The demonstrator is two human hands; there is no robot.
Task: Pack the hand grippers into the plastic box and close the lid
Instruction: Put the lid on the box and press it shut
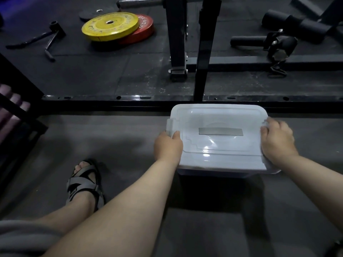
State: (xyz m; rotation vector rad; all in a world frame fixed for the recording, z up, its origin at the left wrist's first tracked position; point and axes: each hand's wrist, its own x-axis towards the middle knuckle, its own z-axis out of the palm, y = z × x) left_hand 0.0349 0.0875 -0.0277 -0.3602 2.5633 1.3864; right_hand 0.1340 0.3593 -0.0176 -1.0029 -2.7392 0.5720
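On the floor (120, 141) before me, the lid (219, 119) sits on the plastic box (213, 175), my left hand (168, 147) gripping its left end, my right hand (277, 140) its right end. Behind the box stand rack uprights (203, 52); stacked weight plates (111, 26) lie far back left.

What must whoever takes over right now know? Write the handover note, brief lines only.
Left hand grips the lid's left end at the grey latch, thumb on top.
Right hand grips the lid's right end, fingers curled over the edge.
The lid lies on the plastic box, which stands on the floor.
Hand grippers: none in view; the lid hides the inside.
Done: lid set on the box.
Left: press it down and fasten both ends; whether either latch is fastened cannot be told.
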